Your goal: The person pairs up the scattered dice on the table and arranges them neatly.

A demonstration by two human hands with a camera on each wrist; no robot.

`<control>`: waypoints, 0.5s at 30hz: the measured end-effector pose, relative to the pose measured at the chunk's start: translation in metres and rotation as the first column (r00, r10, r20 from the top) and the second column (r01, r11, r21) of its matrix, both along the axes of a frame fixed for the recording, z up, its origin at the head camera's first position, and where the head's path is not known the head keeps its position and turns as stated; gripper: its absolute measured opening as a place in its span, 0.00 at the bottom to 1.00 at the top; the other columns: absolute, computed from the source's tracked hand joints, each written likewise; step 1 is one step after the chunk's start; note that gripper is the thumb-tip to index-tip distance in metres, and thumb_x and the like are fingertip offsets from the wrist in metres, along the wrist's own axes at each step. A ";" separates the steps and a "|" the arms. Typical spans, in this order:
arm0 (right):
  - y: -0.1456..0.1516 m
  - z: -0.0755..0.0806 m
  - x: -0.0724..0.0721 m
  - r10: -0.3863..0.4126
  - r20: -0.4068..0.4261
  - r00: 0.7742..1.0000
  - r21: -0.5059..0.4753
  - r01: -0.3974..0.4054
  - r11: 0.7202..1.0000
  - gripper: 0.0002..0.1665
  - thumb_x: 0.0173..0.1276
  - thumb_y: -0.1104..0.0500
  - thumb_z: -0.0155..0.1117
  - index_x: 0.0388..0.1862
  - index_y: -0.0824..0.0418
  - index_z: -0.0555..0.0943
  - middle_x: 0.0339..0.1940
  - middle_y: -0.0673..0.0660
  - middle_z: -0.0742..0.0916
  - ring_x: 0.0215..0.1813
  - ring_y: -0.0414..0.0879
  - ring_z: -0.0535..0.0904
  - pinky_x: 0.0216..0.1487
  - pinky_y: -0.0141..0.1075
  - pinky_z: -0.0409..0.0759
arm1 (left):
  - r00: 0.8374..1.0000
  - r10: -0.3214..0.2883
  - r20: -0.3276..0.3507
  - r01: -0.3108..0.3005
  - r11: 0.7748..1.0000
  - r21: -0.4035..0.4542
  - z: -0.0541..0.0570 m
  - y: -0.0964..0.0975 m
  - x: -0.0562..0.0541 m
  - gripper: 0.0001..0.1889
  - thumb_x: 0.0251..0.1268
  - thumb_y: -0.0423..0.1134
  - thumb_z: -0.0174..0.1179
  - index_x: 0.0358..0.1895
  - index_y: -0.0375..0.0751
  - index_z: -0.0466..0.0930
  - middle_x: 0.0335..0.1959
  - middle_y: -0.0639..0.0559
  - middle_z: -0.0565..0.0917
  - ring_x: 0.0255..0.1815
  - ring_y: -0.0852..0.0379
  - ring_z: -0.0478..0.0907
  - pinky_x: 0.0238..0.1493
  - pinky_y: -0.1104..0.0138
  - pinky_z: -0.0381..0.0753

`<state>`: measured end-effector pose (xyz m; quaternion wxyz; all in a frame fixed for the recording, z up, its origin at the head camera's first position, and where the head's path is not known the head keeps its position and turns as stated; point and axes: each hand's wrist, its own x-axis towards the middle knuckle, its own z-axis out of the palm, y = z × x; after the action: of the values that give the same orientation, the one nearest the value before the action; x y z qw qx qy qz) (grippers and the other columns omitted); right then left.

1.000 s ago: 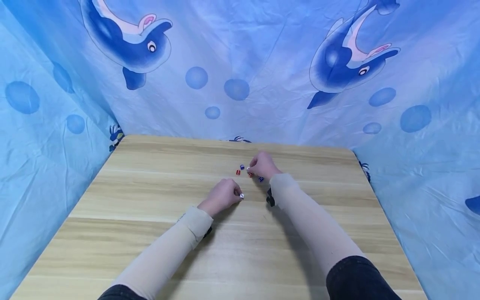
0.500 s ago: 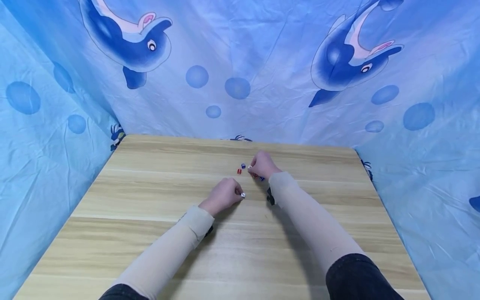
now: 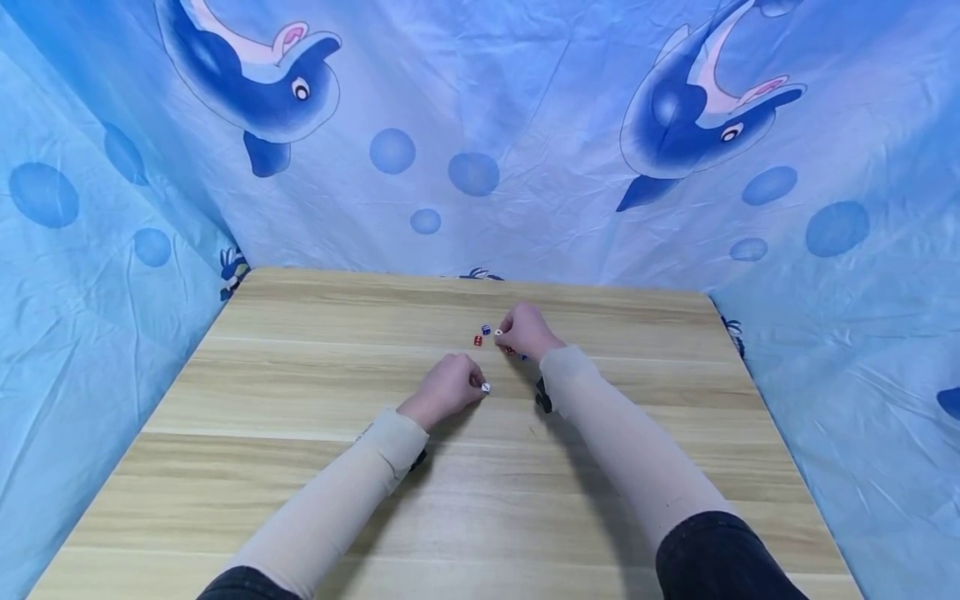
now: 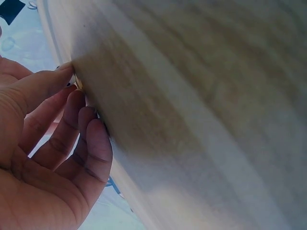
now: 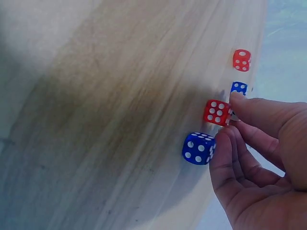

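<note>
In the head view my left hand (image 3: 447,388) pinches a white die (image 3: 486,388) at the table surface. The left wrist view shows the thumb and fingers together, the die nearly all hidden. Farther back, my right hand (image 3: 527,332) pinches another white die (image 3: 498,332). In the right wrist view the thumb covers most of it. Just under those fingers sit a red die (image 5: 217,112) and, beside it, a blue die (image 5: 198,148) close to the fingertips. Beyond the thumb are a second blue die (image 5: 239,88) and a second red die (image 5: 242,60).
All this lies on a wood-grain table (image 3: 300,400). Blue dolphin-print cloth (image 3: 540,217) hangs along its back edge and both sides. The loose dice are grouped toward the back middle of the tabletop.
Over the last second the red die under my right hand has shifted slightly right, nearer the blue die beside it. Both hands have stayed almost in place, still pinching their white dice.
</note>
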<state>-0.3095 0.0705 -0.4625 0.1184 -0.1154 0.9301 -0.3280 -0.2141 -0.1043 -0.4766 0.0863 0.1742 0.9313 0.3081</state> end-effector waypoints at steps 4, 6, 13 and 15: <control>0.003 0.002 0.005 0.023 -0.001 1.000 -0.033 -0.023 0.999 0.04 0.64 0.62 0.76 0.35 0.62 0.89 0.28 0.53 0.88 0.29 0.46 0.82 0.33 0.37 0.82 | 1.000 0.006 0.005 -0.006 1.000 -0.007 -0.001 0.000 -0.001 0.03 0.57 0.33 0.74 0.34 0.43 0.90 0.31 0.56 0.87 0.35 0.59 0.82 0.45 0.62 0.82; 0.005 0.004 0.010 0.037 0.003 0.999 -0.048 -0.037 0.998 0.04 0.64 0.62 0.75 0.36 0.62 0.89 0.29 0.54 0.88 0.30 0.47 0.83 0.33 0.37 0.82 | 1.000 0.012 0.009 -0.012 1.000 -0.013 -0.001 0.001 -0.001 0.03 0.58 0.33 0.74 0.34 0.44 0.90 0.31 0.56 0.87 0.35 0.59 0.82 0.45 0.62 0.82; 0.010 0.010 0.032 0.083 0.015 0.996 -0.075 -0.082 0.994 0.05 0.66 0.62 0.74 0.39 0.62 0.89 0.33 0.56 0.88 0.33 0.48 0.82 0.34 0.38 0.82 | 0.999 0.029 0.030 -0.029 0.999 -0.023 0.003 0.003 0.000 0.04 0.57 0.32 0.74 0.34 0.44 0.90 0.32 0.56 0.87 0.36 0.58 0.82 0.46 0.62 0.82; 0.011 0.009 0.039 0.104 0.003 0.995 -0.067 -0.104 0.992 0.05 0.66 0.62 0.74 0.39 0.61 0.89 0.32 0.54 0.88 0.32 0.47 0.82 0.34 0.38 0.82 | 0.999 0.033 0.036 -0.032 0.999 -0.022 0.003 0.003 0.001 0.04 0.57 0.32 0.74 0.34 0.44 0.90 0.32 0.56 0.87 0.36 0.58 0.82 0.46 0.62 0.82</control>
<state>-0.2707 0.0814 -0.4538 0.1347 -0.1664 0.9110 -0.3525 -0.2134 -0.1012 -0.4736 0.0999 0.1524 0.9356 0.3026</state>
